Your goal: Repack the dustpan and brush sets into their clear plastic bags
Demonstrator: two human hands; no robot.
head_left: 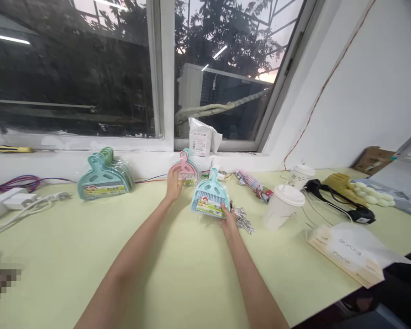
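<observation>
My right hand (229, 217) grips the lower right corner of a light blue dustpan and brush set (211, 194) in clear wrap, thumb on its front. The set stands nearly upright, its handle up and a printed label across the bristles. To the left, my left hand (174, 186) is closed at the left edge of a pink dustpan and brush set (184, 167), which leans near the wall. Behind the pink set shows the rim of a blue-green one. Farther left, several wrapped blue-green dustpan sets (104, 180) stand in a row.
A wrapped white packet (200, 138) sits on the sill. Right of my hands are metal pieces (244, 221), a folded umbrella (253, 184), lidded paper cups (283, 205), black straps (339, 201) and a tissue pack (345, 251). Left lie white cables (23, 212) and a yellow screwdriver (13, 149).
</observation>
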